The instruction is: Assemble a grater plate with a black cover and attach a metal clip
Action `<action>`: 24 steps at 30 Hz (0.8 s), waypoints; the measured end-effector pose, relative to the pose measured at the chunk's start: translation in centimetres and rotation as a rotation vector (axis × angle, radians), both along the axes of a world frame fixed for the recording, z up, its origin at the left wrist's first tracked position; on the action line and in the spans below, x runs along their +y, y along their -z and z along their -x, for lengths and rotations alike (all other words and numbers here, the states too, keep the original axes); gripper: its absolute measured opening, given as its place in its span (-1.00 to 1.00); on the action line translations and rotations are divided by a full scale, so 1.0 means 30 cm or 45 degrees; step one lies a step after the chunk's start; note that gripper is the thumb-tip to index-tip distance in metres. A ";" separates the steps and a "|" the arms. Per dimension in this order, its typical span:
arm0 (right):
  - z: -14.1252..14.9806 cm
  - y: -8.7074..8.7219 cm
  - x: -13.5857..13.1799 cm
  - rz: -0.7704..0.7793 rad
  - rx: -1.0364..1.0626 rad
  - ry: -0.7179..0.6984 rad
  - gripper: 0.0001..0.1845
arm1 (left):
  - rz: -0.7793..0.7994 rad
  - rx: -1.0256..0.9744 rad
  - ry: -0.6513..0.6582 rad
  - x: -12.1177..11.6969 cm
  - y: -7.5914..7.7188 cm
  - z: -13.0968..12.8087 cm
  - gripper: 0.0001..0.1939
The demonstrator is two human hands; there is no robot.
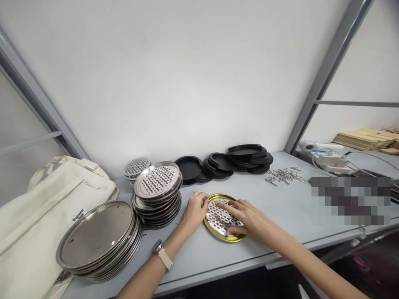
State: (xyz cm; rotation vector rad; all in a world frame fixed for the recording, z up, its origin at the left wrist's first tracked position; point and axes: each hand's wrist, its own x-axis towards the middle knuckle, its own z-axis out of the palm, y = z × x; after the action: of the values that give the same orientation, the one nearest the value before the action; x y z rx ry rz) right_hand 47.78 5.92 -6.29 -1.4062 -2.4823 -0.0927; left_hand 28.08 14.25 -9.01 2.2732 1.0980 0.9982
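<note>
A round gold metal tray point(236, 238) lies on the table in front of me. Inside it sits a silver perforated grater disc point(215, 216), partly covered by my right hand. My left hand point(195, 209), with a watch at its wrist, is closed at the tray's left rim, fingertips pinching the edge. Spread fingers of my right hand point(247, 216) rest on the disc, with the thumb toward the near side. Left of my hands is a stack of round metal trays point(157, 211) topped by a grater disc point(157, 180).
Larger round metal trays point(96, 234) are stacked at the left beside a cream bag point(46, 207). Black round holders point(188, 168) line the wall. Small metal clasps point(283, 175) lie in a pile at right, before a white device point(332, 160) and wooden boards point(361, 139).
</note>
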 end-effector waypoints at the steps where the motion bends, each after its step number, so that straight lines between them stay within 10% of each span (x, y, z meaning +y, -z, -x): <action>1: 0.003 0.002 0.000 0.000 0.000 0.006 -0.20 | 0.001 0.000 -0.011 0.001 0.001 0.000 -0.81; 13: -0.065 -0.016 -0.042 0.152 0.406 0.167 -0.23 | 0.061 -0.059 -0.140 0.004 0.004 -0.002 -0.80; 24: -0.041 0.092 -0.088 0.107 0.723 0.405 -0.58 | 0.144 0.144 -0.161 -0.036 -0.036 0.014 -0.74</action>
State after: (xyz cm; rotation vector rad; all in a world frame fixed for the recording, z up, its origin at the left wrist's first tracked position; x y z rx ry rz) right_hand 49.00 3.29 -9.05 -1.5818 -1.8135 0.3072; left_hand 27.65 13.15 -7.92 2.2153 1.3251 0.8401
